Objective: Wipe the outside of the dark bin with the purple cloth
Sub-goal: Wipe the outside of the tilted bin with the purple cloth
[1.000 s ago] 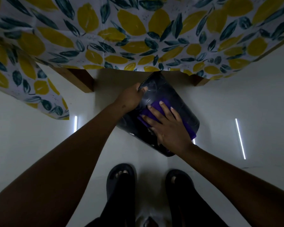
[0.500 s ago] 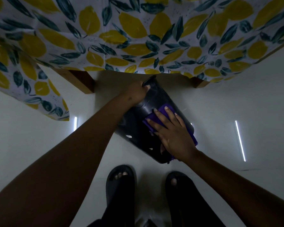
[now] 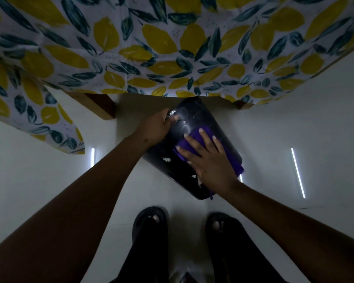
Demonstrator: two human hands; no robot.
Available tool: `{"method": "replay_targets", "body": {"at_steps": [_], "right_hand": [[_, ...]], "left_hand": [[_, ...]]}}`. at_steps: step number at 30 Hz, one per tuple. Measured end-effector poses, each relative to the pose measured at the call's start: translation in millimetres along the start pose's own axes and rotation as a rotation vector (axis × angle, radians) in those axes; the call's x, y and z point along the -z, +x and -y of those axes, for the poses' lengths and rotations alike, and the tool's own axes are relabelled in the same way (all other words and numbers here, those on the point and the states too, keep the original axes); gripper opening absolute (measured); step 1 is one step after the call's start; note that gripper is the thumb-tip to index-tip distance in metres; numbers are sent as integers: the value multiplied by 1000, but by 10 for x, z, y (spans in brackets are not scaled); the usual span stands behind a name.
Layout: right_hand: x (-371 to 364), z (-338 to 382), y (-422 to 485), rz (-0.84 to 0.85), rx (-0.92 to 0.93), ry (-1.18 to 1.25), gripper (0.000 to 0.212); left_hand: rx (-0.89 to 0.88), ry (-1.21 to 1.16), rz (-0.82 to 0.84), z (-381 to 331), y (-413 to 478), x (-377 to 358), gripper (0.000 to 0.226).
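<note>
Since half a second before, the dark bin (image 3: 194, 117) had turned to show a broader face to the camera, and the right hand (image 3: 211, 160) had slid the purple cloth (image 3: 194, 139) a little up that face. The likeliest trouble lay on the left: the left hand (image 3: 159, 127) held the bin only at its upper left edge, so a hard push from the wiping side could probably twist the glossy shell out of that grip or knock its top against the tablecloth (image 3: 172, 48) hem just above. On the right, the cloth was only pressed, not gripped, so it could bunch or slip from under the palm and leave the skin rubbing bare plastic. The left hand's fingers were curled round the bin's edge, thumb lying on the front face. The right hand's fingers were straight and spread, flat on the cloth, which lay against the bin's right half. The bin hung tilted between the table and the sandalled feet (image 3: 149, 223); whether it touched the floor could not be told.
</note>
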State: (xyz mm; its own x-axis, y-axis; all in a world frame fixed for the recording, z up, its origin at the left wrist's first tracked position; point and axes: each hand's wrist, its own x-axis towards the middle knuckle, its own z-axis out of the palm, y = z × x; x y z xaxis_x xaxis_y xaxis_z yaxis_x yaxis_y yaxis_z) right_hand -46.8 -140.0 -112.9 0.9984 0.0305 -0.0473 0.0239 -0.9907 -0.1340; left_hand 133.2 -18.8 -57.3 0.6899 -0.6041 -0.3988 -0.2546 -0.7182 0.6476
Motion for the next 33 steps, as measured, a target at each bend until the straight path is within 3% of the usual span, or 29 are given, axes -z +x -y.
{"method": "replay_targets", "body": {"at_steps": [5,10,17,22,28,30,33], "right_hand": [[36,74,141,-29,-30,33,57],[-123,32,-456,7,30,-32,87],[69,76,47,2,0,-8,55],[31,89,-33,-23,-24,17,57],[-144,-43,-608,97,19,-70,109],[-83,-19,-467,80,-18,-40,106],[60,25,-179,42,-49,22,78]], "left_hand": [[32,0,11,31,5,5,39],[48,-6,-7,41,11,-13,36],[57,-63,54,-18,18,22,37],[76,-19,13,11,20,-18,37],[78,-26,24,-77,78,-17,43],[86,-74,66,-136,114,-19,43],[96,-61,73,-204,135,-26,43]]}}
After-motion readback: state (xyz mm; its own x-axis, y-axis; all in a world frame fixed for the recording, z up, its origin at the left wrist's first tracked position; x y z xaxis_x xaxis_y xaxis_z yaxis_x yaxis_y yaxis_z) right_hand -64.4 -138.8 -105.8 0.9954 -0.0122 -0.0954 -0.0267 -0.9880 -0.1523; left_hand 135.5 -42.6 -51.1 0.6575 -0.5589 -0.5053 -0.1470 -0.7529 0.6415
